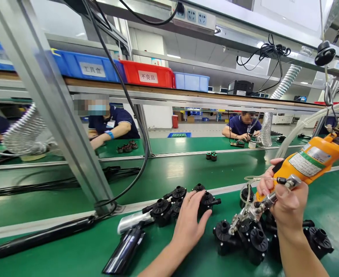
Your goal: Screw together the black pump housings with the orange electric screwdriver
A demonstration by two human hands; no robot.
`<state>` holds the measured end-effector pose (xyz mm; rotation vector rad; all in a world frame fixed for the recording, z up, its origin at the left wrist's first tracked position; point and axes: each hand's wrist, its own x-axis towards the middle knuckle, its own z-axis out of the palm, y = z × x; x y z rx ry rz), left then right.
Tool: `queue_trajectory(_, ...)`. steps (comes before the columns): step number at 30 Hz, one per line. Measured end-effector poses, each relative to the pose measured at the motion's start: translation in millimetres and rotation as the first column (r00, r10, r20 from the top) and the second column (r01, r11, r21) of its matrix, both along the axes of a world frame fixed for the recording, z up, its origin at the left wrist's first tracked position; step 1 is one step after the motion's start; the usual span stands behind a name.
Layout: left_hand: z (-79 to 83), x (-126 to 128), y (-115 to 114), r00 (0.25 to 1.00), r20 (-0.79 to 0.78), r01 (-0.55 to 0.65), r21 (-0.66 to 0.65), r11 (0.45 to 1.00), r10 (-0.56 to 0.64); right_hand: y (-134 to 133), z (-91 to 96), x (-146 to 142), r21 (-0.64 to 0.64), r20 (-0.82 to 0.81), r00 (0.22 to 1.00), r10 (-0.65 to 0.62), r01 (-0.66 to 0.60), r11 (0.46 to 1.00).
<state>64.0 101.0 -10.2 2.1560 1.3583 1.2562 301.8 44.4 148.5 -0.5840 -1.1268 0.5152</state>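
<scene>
My right hand point(290, 200) is wrapped around an orange powered screwdriver point(310, 161), which slants down to the left. Its metal tip assembly point(241, 219), with thin clear tubing, is low over a cluster of black pump housings point(257, 244); whether it touches one I cannot tell. My left hand point(188, 215) reaches over a second group of black pump housings, fingers stretched and thumb apart, beside the housing point(207, 200) at the group's right end. Part of that group is hidden behind the hand. Another black pump housing point(318, 240) lies right of my right wrist.
A silver cylinder point(134, 222) and a glossy black cylinder point(124, 250) lie left of my left hand. A metal post point(54, 104) rises at the left. Bins, including a red bin point(147, 73), stand on the shelf above. Co-workers point(114, 121) sit across the green bench point(169, 173).
</scene>
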Motion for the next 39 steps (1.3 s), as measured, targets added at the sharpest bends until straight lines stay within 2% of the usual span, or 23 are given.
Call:
queue_trajectory(1,7.8,-3,7,0.997,-0.073,-0.019,0.002,1.000,0.019,0,-0.8,1,0.003,-0.023,1.000,0.012,-0.012,1.000)
queue_trajectory(3,18.3,-5,15,0.984,-0.174,0.035,-0.034,0.999,-0.041,1,-2.7,2,0.018,-0.091,0.994,0.056,-0.055,0.998)
queue_trajectory(5,20.1,-2,13,0.977,-0.177,0.110,-0.068,0.992,-0.121,2,-4.1,3,0.026,-0.108,0.991,0.076,-0.074,0.997)
queue_trajectory(7,14.4,1,7,0.984,-0.082,0.152,-0.102,0.983,-0.161,3,-4.4,3,0.042,-0.125,0.988,0.094,-0.090,0.995)
queue_trajectory(10,0.3,1,4,0.959,0.157,0.262,-0.169,0.950,-0.237,2,-3.1,3,0.060,-0.143,0.983,0.113,-0.106,0.993)
queue_trajectory(14,-13.2,-11,25,0.811,0.490,0.479,-0.240,0.844,-0.321,-4,-1.1,5,0.061,-0.159,0.982,0.105,-0.096,0.993)
queue_trajectory(16,-18.0,-15,38,0.754,0.576,0.528,-0.247,0.812,-0.315,-7,0.6,6,0.060,-0.160,0.983,0.086,-0.077,0.995)
queue_trajectory(19,-26.9,-7,42,0.736,0.598,0.547,-0.252,0.798,-0.316,-8,4.9,6,0.019,-0.138,0.990,0.013,-0.011,1.000)
queue_trajectory(21,-32.1,7,34,0.792,0.516,0.498,-0.238,0.834,-0.325,-6,7.6,6,-0.021,-0.114,0.993,-0.033,0.031,0.999)
queue_trajectory(24,-28.2,30,23,0.926,0.235,0.343,-0.192,0.920,-0.296,-3,8.4,4,-0.025,-0.098,0.994,-0.036,0.034,0.999)
queue_trajectory(27,-2.6,34,35,0.982,0.035,0.186,-0.125,0.974,-0.183,-2,6.3,6,-0.001,-0.134,0.991,-0.022,0.022,1.000)
queue_trajectory(29,21.2,26,54,0.994,-0.055,0.085,-0.111,0.990,-0.091,-3,5.6,8,0.015,-0.167,0.986,-0.003,0.006,1.000)
queue_trajectory(31,42.6,16,72,0.983,-0.175,0.025,-0.151,0.988,-0.051,-5,6.0,10,0.049,-0.197,0.980,0.038,-0.028,0.998)
queue_trajectory(34,61.7,4,72,0.937,-0.321,0.051,-0.261,0.964,-0.137,-6,6.5,12,0.081,-0.212,0.973,0.093,-0.077,0.994)
queue_trajectory(37,65.2,-9,38,0.897,-0.365,0.126,-0.328,0.936,-0.249,-4,4.3,12,0.046,-0.198,0.973,0.116,-0.109,0.993)
queue_trajectory(39,60.2,-23,8,0.895,-0.310,0.195,-0.373,0.907,-0.320,-2,2.3,9,-0.003,-0.187,0.977,0.102,-0.104,0.995)
